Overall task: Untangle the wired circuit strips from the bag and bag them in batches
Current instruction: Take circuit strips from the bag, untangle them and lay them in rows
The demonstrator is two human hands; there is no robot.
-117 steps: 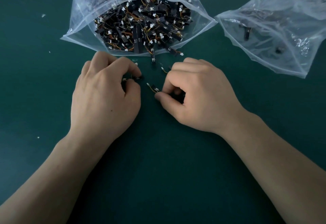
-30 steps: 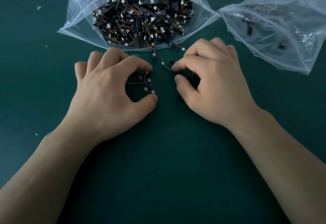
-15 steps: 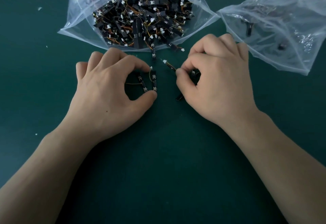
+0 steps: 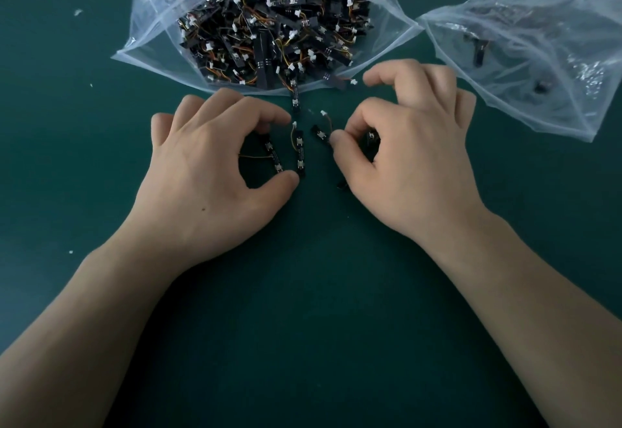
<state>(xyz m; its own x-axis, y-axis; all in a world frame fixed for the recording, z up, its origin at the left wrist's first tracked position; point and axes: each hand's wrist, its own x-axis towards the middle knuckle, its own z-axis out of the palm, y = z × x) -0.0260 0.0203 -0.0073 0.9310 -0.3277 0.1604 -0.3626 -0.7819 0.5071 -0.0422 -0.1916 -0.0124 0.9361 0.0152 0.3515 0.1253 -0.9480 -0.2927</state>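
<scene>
A large clear bag (image 4: 151,40) lies open at the top, packed with tangled black circuit strips (image 4: 269,33) with white connectors and orange wires. Just below its mouth, my left hand (image 4: 208,171) curls over two strips (image 4: 299,153) lying side by side on the table, index fingertip at their far ends and thumb at their near ends. My right hand (image 4: 410,165) pinches the wire of a single strip (image 4: 319,132) between thumb and index finger. More strip ends (image 4: 372,136) show under its palm. A second clear bag (image 4: 538,57) at the right holds only a few strips.
The table (image 4: 319,309) is dark green, with a few white specks (image 4: 78,12) at the left. One strip (image 4: 295,99) pokes out of the big bag's mouth between my hands. Another (image 4: 340,82) lies beside my right fingertips.
My right hand has shifted slightly right and its outer fingers have lifted and spread; the pinched strip now lies lower on the table. My left hand has stayed over its two strips.
</scene>
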